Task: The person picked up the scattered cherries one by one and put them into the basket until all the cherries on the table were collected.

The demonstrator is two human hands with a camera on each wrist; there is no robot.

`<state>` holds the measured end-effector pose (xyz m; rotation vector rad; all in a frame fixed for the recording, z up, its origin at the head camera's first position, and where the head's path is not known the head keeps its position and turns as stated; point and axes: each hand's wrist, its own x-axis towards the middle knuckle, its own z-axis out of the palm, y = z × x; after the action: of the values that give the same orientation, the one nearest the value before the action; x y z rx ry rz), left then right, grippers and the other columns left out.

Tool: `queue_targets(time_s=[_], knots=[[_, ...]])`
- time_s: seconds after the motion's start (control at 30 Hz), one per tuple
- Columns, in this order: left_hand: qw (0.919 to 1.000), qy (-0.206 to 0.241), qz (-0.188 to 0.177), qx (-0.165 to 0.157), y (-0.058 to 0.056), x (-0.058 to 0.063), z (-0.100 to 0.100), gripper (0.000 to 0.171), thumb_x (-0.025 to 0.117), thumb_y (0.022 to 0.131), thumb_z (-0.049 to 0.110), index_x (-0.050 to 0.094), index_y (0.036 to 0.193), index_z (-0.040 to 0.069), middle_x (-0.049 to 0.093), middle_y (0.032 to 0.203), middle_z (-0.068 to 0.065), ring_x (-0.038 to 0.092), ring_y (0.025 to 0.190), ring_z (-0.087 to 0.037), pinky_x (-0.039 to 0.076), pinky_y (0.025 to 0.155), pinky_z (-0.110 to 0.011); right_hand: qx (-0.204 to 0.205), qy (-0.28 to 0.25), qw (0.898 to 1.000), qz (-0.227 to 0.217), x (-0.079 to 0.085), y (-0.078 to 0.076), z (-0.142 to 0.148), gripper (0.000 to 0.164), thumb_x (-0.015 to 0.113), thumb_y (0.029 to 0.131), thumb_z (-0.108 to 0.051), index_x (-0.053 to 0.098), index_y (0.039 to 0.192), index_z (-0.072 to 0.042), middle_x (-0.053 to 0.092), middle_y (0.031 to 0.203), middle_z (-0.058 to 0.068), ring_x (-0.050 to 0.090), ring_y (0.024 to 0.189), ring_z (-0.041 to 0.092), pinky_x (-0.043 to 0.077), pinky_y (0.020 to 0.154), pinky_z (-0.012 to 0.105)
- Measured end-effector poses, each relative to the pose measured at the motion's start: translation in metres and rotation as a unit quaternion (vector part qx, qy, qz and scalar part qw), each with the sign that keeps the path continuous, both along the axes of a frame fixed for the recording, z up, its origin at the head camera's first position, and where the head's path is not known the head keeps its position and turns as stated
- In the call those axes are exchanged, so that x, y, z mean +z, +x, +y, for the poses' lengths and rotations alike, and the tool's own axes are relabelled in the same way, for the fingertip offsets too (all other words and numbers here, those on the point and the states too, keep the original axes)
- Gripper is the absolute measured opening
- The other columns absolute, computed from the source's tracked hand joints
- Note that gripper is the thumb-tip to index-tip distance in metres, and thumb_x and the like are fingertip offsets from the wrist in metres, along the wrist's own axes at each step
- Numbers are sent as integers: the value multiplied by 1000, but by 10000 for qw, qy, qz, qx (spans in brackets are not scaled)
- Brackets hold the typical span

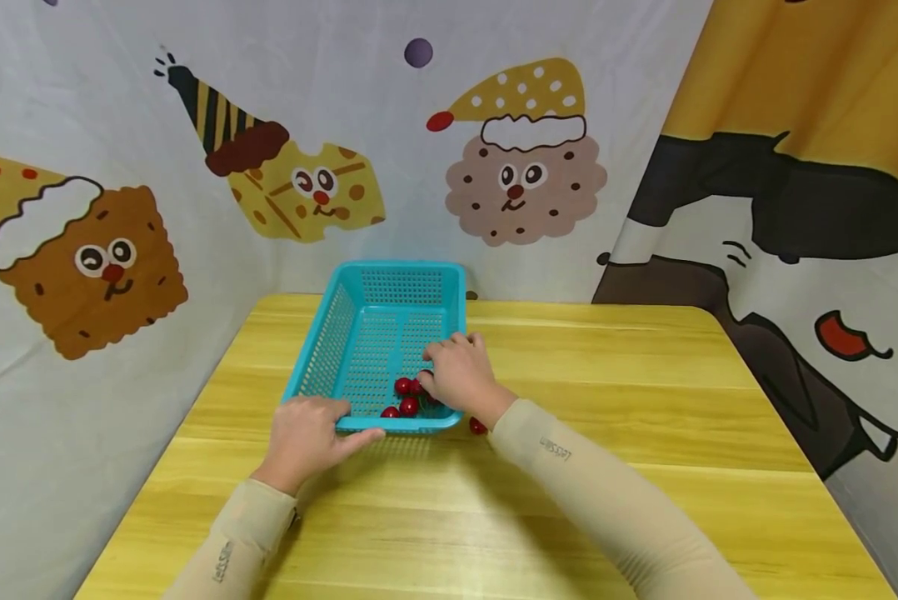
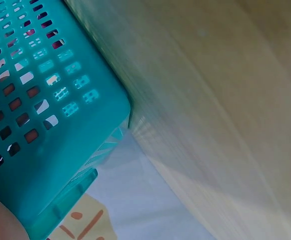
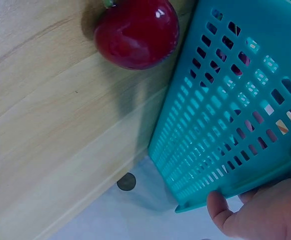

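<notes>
A blue plastic basket (image 1: 407, 423) with perforated walls stands on the table. Several red cherries (image 1: 408, 407) lie inside, bunched at its near right end. My left hand (image 1: 306, 437) grips the near left corner, fingers over the rim and thumb along the outside of the front. Across the right rim reaches my right hand (image 1: 460, 373), its thumb and fingers bent over the cherries; I cannot tell whether it holds one. Outside the basket, by the near right corner, a single cherry (image 3: 137, 35) with a green stem rests on the table, partly behind the right wrist in the head view.
The wooden table (image 1: 606, 417) extends to the right and in front of the basket. Behind it hangs a white cloth (image 1: 389, 167) printed with cartoon biscuits and cheese, with a yellow and black printed part on the right.
</notes>
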<state>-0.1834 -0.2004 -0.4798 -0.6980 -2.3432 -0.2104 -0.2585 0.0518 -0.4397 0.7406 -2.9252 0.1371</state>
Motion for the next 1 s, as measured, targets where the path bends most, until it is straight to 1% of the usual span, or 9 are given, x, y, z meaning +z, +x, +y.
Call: queue_targets(time_s=[0.2,0.33,0.47,0.6,0.7,0.8,0.9,0.97,1.0], knots=[[10000,-36,-18,28,1,2,-1,65,71,63,74,27,53,27,13,52,15,21,36,-8,15,34,-26,4,-119,9999,13,-1,0,0,33,57,96,-47,69,115,-23,68,111,-7,49,107,21,32,97,50],[10000,-66,-53,20,1,2,0,65,72,62,74,28,53,27,15,50,15,22,36,-7,17,33,-26,-10,-286,9996,53,-1,1,2,36,57,96,-47,65,120,-21,63,120,-4,47,113,22,34,98,50],[9999,-69,-86,41,1,0,1,65,73,62,72,29,52,26,18,48,13,24,35,-8,18,33,-27,-18,-927,9949,398,0,-3,14,46,58,97,-42,55,132,-12,51,135,7,40,122,25,38,100,48],[9998,-85,-133,79,0,-2,1,60,76,60,70,39,50,23,25,44,11,24,35,-9,17,34,-27,-442,-1550,9855,536,2,-10,42,43,55,101,-27,49,136,-4,47,138,14,41,124,30,41,101,47],[9996,-122,-206,123,-1,-3,1,58,77,60,69,42,51,24,27,43,10,23,36,-10,17,34,-28,-853,-1559,9841,74,2,-11,70,34,52,103,-20,52,132,-2,53,132,16,47,118,30,45,96,48],[9995,-126,-253,150,0,-3,1,57,76,60,70,42,52,24,26,43,10,24,35,-10,19,34,-29,-842,-1328,9858,-588,-1,-6,95,31,52,104,-20,57,129,-2,57,126,16,52,112,30,50,90,48],[9995,-128,-247,169,0,-2,1,54,75,60,70,47,53,24,29,43,11,26,35,-9,21,33,-29,-365,-1149,9871,-1058,-8,4,110,36,56,102,-26,58,130,-3,58,127,15,56,109,27,50,89,48],[9993,-139,-281,179,1,-1,1,54,75,60,70,47,54,24,29,42,11,26,35,-9,22,33,-29,66,-1081,9862,-1251,-13,13,113,41,61,99,-31,58,131,-5,58,127,13,58,106,26,50,89,47],[9993,-143,-295,174,1,0,2,57,72,63,73,44,53,25,28,43,11,25,35,-9,21,33,-29,310,-1083,9857,-1255,-16,18,113,43,64,97,-32,58,130,-5,59,126,13,59,104,25,51,88,47]])
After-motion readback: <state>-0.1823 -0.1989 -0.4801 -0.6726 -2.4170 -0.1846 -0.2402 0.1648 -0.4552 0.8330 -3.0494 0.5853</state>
